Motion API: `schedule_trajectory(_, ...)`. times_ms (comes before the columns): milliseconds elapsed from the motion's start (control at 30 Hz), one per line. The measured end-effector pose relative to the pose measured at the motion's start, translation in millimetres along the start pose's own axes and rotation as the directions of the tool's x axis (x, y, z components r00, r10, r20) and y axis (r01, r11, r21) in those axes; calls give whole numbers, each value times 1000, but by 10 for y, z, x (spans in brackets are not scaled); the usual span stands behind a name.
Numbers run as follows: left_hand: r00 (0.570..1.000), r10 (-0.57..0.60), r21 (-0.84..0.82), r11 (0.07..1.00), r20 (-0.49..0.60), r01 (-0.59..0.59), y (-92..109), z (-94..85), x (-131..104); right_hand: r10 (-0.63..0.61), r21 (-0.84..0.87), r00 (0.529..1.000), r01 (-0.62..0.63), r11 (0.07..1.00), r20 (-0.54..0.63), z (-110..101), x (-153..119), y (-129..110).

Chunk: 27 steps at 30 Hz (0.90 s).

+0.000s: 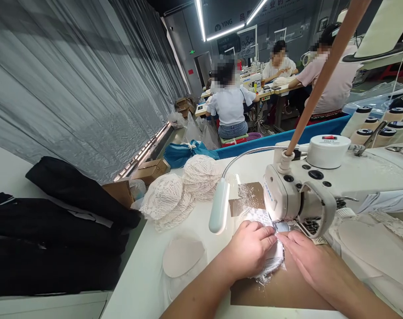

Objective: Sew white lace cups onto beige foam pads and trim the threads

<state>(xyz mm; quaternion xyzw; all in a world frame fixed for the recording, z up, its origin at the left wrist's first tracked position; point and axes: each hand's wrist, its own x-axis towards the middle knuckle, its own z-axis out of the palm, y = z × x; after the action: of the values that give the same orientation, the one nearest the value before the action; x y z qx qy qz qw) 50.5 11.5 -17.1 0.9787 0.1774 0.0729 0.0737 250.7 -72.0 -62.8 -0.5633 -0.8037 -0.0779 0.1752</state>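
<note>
A white lace bra cup [275,262] lies under the head of a white sewing machine [284,190]. My left hand [253,248] is closed over the cup, its fingers bent and pressing the lace close to the presser foot [281,227]. From the other side my right hand [303,252] reaches in with fingers stretched out flat, the tips touching the cup's edge near the needle area. The needle itself is hidden by the fingers and machine head. Beneath the hands is a brown, shiny plate [254,294] on the table.
Stacked lace cups [164,195] lie left of a bendable lamp [219,206]. Nearer sits a beige cup stack [183,257] in clear plastic. Lace pieces [370,248] are at the right, thread cones [361,119] behind. Dark clothing [55,239] lies left; people sew at tables beyond.
</note>
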Motion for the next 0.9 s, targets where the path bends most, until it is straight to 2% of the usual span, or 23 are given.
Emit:
schedule_trajectory(167, 997, 17, -36, 999, -75, -20, -14, 45, -11, 2, 59, 999, -4, 998, 34, 113, -95, 63)
schedule_trajectory(300, 994, 8, -54, 998, -111, -14, -26, 33, 7, -34, 82, 996, 27, 996, 82, 66, -91, 84)
schedule_trajectory(433, 991, -17, -53, 999, -132, 10, -53, 31, 30, -64, 34, 997, 62, 997, 53, 27, -68, 82)
schedule_trajectory(633, 988, -72, -23, 997, -137, 69, -66, 28, 52, 21, -22, 1000, -21, 1000, 11, 92, -55, 55)
schedule_trajectory(767, 985, -109, 7, 994, -135, 110, -55, 0, 44, 16, -42, 1000, -17, 999, -15, 86, -24, 61)
schedule_trajectory(900, 993, -54, 17, 998, -101, 56, -54, -38, -2, 61, -27, 996, -62, 998, -58, 79, -35, 85)
